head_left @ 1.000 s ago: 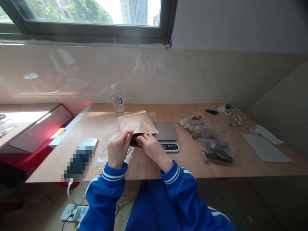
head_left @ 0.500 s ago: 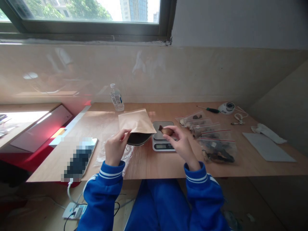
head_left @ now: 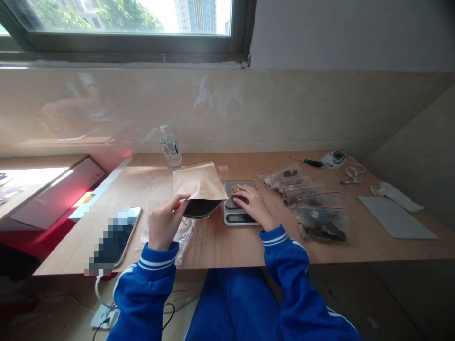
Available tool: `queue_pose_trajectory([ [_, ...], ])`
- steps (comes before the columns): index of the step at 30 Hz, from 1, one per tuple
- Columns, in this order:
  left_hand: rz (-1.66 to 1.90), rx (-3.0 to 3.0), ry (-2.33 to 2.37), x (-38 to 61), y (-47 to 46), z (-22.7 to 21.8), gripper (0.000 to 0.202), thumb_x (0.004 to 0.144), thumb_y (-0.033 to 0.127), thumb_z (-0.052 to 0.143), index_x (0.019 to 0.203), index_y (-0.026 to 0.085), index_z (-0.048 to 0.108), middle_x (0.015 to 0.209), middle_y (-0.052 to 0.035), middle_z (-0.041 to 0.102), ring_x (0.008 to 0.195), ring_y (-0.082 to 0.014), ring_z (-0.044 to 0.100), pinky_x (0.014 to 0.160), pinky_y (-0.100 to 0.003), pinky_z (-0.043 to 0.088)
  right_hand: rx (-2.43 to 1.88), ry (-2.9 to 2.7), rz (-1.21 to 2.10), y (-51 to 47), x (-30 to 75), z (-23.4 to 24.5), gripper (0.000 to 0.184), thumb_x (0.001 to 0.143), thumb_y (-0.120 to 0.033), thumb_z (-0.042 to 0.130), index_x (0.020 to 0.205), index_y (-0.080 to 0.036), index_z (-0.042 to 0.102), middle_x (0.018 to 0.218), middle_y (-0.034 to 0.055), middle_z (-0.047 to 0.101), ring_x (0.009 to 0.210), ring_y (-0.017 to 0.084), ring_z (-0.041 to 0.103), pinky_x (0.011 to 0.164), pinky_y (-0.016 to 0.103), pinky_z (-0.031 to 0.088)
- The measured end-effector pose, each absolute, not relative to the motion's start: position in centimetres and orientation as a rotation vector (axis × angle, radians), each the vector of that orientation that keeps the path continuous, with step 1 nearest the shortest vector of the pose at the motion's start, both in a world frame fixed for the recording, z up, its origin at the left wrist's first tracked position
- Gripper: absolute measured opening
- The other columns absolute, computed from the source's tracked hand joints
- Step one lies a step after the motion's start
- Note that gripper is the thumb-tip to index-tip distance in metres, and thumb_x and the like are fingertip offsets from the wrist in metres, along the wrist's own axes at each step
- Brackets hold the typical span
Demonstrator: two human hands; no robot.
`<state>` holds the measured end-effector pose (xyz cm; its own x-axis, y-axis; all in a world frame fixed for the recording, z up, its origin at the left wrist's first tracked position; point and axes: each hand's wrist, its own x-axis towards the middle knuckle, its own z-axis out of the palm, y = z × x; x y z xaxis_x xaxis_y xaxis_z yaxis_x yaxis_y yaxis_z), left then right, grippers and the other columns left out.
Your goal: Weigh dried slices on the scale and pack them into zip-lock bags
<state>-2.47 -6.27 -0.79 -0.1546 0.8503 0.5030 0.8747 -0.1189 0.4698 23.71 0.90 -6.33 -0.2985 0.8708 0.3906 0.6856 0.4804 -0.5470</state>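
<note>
My left hand (head_left: 166, 220) pinches the near edge of a brown paper pouch (head_left: 199, 180). The pouch lies tilted with its dark-lined mouth gaping toward me. Beside it stands a small kitchen scale (head_left: 232, 219) with a grey metal plate and a display at the front. Over the plate, my right hand (head_left: 251, 201) is curled around a brown dried piece (head_left: 234, 188), mostly hidden under the fingers; its exact kind cannot be made out. A crumpled clear plastic bag (head_left: 185, 239) rests below the pouch and left hand.
Several zip bags (head_left: 322, 222) with dark dried pieces lie at right. Behind them are a screwdriver (head_left: 313, 163) and a white camera (head_left: 334, 159) with its cable. A white sheet (head_left: 396, 218) lies far right. A phone (head_left: 132, 229) and water bottle (head_left: 171, 148) are at left.
My right hand has moved left and down with the brown piece, from beside the scale onto its plate. The left hand keeps its grip on the pouch.
</note>
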Motion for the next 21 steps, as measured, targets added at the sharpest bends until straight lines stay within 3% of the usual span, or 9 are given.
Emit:
queue_pose_trajectory([
  [4,-1.153,-2.031,-2.045,-2.6,-6.3,-0.8,0.024,0.083,0.042,0.053,0.093,0.028,0.070,0.071,0.0033,0.069,0.066,-0.0130,0.064,0.060,-0.020,0.044,-1.283,-2.061,0.369,0.3,24.2,-7.2,0.029,0.089,-0.040,0.048,0.102,-0.022,0.068,0.135,0.0088,0.050,0.130,0.028,0.038,0.103,0.050,0.031],
  [8,-1.145,-2.041,-2.042,-2.7,-6.4,-0.8,0.025,0.083,0.043,0.053,0.093,0.028,0.070,0.071,0.0036,0.069,0.065,-0.0124,0.065,0.060,-0.019,0.044,-1.289,-1.966,0.455,0.3,25.0,-7.2,0.040,0.093,-0.044,0.037,0.094,-0.020,0.070,0.133,0.0090,0.052,0.129,0.027,0.040,0.105,0.048,0.031],
  [11,-1.139,-2.037,-2.044,-2.7,-6.5,-0.8,0.026,0.082,0.044,0.053,0.093,0.028,0.070,0.070,0.0038,0.069,0.065,-0.0122,0.065,0.061,-0.019,0.045,-1.305,-1.913,0.476,0.2,25.6,-6.8,0.045,0.093,-0.048,0.033,0.099,-0.021,0.069,0.128,0.0099,0.056,0.124,0.025,0.046,0.105,0.046,0.034],
  [15,-1.117,-2.036,-2.048,-2.6,-6.4,-0.8,0.024,0.082,0.043,0.054,0.093,0.029,0.069,0.069,0.0045,0.069,0.064,-0.0120,0.065,0.061,-0.019,0.045,-1.311,-1.837,0.488,0.3,25.9,-6.9,0.048,0.093,-0.050,0.031,0.106,-0.022,0.066,0.120,0.0101,0.062,0.121,0.024,0.049,0.104,0.045,0.036],
  [21,-1.100,-2.048,-2.041,-2.7,-6.4,-0.8,0.024,0.082,0.044,0.054,0.093,0.029,0.069,0.069,0.0044,0.068,0.065,-0.0122,0.065,0.061,-0.019,0.045,-1.238,-1.721,0.611,0.5,26.2,-5.5,0.049,0.092,-0.052,0.032,0.104,-0.020,0.066,0.127,0.0103,0.057,0.125,0.022,0.046,0.104,0.040,0.036],
])
